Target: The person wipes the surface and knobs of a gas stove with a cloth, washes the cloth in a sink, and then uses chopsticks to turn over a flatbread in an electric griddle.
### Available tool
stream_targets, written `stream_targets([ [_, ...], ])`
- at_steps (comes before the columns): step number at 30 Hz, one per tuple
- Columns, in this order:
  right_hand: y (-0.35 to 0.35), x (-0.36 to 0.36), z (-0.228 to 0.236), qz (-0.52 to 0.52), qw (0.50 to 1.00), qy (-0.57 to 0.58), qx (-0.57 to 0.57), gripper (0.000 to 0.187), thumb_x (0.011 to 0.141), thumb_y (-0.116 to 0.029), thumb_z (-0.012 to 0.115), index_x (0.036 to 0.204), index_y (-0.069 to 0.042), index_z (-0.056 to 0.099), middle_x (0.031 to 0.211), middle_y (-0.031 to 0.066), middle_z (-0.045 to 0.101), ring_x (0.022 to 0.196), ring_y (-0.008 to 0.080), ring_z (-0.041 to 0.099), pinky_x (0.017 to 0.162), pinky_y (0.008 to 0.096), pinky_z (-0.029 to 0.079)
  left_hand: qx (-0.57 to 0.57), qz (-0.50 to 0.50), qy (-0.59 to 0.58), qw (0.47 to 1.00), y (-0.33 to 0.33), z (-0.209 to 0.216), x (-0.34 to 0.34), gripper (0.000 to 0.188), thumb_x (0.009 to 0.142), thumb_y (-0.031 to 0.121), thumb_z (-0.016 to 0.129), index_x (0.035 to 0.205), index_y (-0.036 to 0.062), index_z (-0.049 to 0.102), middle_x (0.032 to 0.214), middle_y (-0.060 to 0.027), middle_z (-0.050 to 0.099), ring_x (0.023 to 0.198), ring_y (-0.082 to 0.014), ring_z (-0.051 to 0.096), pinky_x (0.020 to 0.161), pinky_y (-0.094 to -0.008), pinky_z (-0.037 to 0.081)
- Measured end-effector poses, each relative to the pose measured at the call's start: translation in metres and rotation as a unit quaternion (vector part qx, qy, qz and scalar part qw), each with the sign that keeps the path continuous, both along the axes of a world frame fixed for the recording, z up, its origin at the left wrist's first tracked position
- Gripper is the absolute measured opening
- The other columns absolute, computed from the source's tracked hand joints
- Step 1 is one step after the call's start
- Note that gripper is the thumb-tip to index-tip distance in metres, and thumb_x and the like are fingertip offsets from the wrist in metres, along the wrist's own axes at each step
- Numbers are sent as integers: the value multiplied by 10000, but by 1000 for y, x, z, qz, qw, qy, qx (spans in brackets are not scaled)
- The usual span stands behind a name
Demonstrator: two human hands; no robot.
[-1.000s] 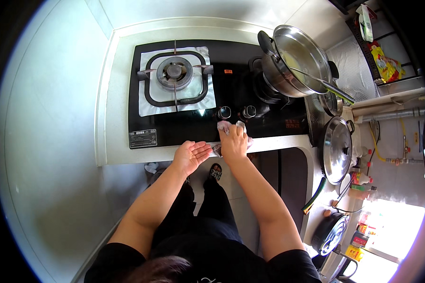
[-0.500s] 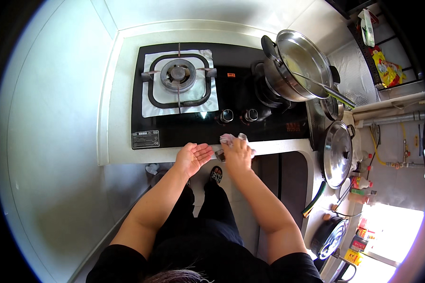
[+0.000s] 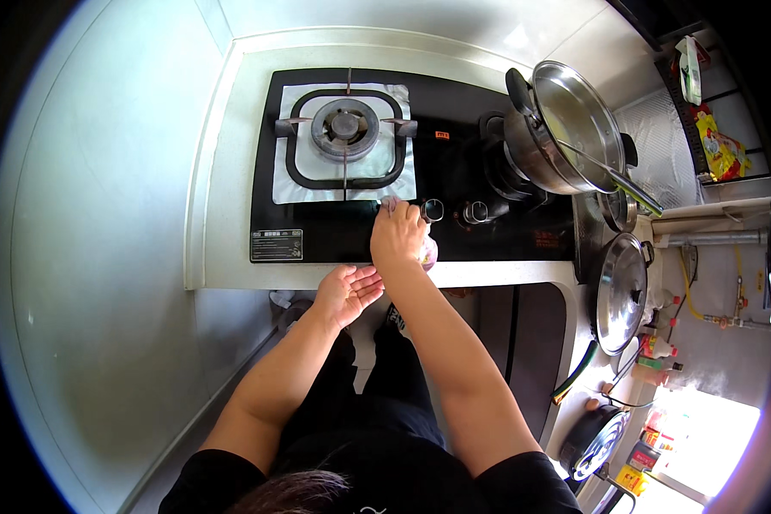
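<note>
My right hand (image 3: 397, 236) presses a crumpled pale pink and grey cloth (image 3: 429, 253) onto the black glass gas stove (image 3: 480, 244), just left of a round control knob (image 3: 433, 211). Most of the cloth is hidden under the fingers. By the counter's front edge (image 3: 308, 276), my left hand (image 3: 349, 294) is held palm up with its fingers stretched out and nothing in it. The right wrist is close beside its fingertips. Beyond the right hand stands the left burner (image 3: 344, 128) with its pan support, set on a foil sheet (image 3: 288, 184).
On the right burner sits a two-handled steel pot (image 3: 531, 150) with a ladle (image 3: 612, 174) leaning in it. A lid (image 3: 618, 294), a black-rimmed pan (image 3: 595, 444) and bottles (image 3: 657, 347) line the right counter. A wall (image 3: 111, 214) rises on the left.
My right hand has moved the cloth left and away from me, from the counter's front edge onto the stove glass beside the left knob. My left hand stays palm up near the edge.
</note>
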State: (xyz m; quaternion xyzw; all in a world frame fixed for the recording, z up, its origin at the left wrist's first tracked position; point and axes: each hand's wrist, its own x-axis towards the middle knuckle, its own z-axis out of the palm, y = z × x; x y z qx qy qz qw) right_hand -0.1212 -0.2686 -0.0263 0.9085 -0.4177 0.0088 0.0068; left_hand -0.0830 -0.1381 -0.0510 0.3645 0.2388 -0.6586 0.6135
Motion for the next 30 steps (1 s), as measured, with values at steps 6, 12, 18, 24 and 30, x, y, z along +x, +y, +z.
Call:
stream_targets([
  [6,21,-56,-10,141,986,-81,24,277,752,-141,568,1021,-130,636,1017,88,523,967,316,509,791,444,455,13,5,24,1000,4,-7,2,405,887,220,386,1105,-97,514,1116,-229,570,1064,-334,552,957,-435,440],
  [12,4,-47,33,40,991,-79,105,350,758,-113,548,1104,-128,594,988,135,529,975,332,522,728,421,492,29,-22,-8,999,19,9,9,399,884,208,377,1087,-106,516,1122,-262,574,1062,-373,567,930,-436,460],
  [18,23,-23,-3,26,994,32,103,298,825,-216,525,1071,-57,578,1035,164,531,1012,340,518,756,421,498,38,-1,-23,999,23,5,16,397,876,217,401,1073,-105,522,1115,-272,572,1064,-385,560,945,-451,447],
  [24,5,-40,3,-27,992,-15,121,379,777,-163,588,1141,-67,543,1060,184,507,998,342,525,752,406,518,47,4,-26,999,24,6,24,427,900,224,371,1124,-119,491,1131,-271,556,1073,-372,555,941,-439,448],
  [30,8,-16,13,-49,985,109,122,295,844,-202,504,1063,-9,549,1103,152,522,1030,298,549,733,373,521,45,27,-13,999,18,10,20,402,893,202,386,1115,-115,493,1116,-255,562,1052,-361,566,926,-425,463],
])
